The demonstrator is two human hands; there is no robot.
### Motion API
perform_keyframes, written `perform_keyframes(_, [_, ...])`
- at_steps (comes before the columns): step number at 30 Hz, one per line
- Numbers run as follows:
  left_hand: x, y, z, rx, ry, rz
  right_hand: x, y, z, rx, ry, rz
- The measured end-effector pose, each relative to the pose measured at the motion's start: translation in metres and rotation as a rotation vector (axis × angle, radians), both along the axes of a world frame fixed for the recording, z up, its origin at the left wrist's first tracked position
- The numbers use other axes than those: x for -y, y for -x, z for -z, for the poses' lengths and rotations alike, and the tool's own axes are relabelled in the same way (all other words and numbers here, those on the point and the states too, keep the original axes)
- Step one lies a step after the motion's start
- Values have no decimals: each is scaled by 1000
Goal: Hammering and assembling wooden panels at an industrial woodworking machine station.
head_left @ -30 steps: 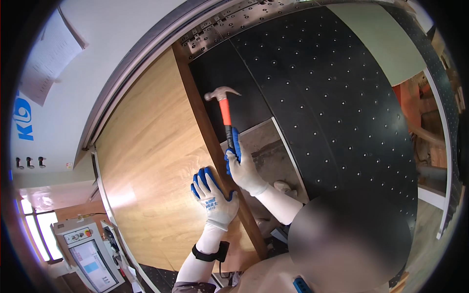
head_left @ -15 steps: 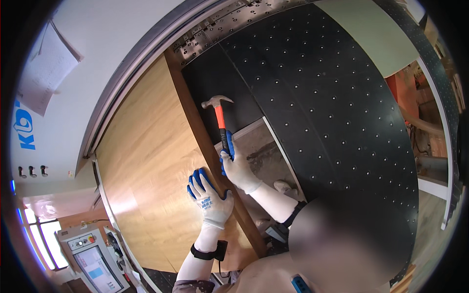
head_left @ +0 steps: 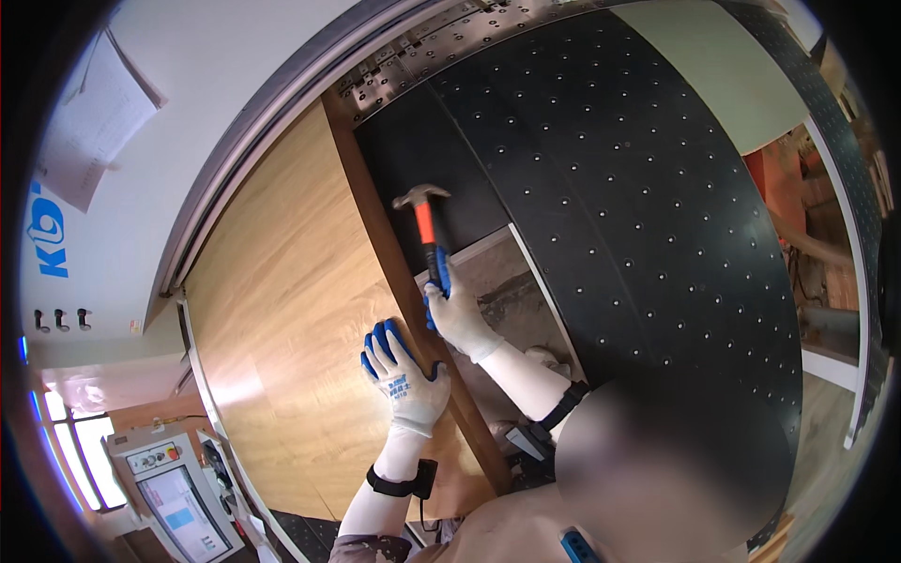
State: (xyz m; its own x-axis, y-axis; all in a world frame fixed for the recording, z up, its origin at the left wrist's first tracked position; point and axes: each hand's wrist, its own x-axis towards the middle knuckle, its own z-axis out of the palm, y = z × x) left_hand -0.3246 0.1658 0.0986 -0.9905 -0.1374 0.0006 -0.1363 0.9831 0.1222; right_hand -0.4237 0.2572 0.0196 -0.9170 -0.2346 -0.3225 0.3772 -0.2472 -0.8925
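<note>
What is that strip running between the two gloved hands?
In the head view, a dark brown edge strip of the wooden panel runs between the left hand, flat on the panel, and the right hand holding the hammer.

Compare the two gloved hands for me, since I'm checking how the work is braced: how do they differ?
The left hand lies flat and open on the wooden panel; the right hand is closed round the hammer handle. The left holds nothing; the right holds the hammer head up. Both wear white gloves with blue fingers.

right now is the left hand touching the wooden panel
Touching. The head view shows the left hand lying flat on the wooden panel, its fingers spread against the surface with no gap visible.
</note>
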Motion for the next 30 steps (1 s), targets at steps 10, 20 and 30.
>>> perform_keyframes(10, [14, -2, -2, 5, 16, -30, 9, 7, 9, 6, -35, -76])
perform_keyframes(20, [5, -2, 1, -1, -4, -8, 7, -3, 8, 57, 70, 81])
perform_keyframes(30, [10, 0, 2, -6, 15, -5, 11, 7, -13, -155, -109, 47])
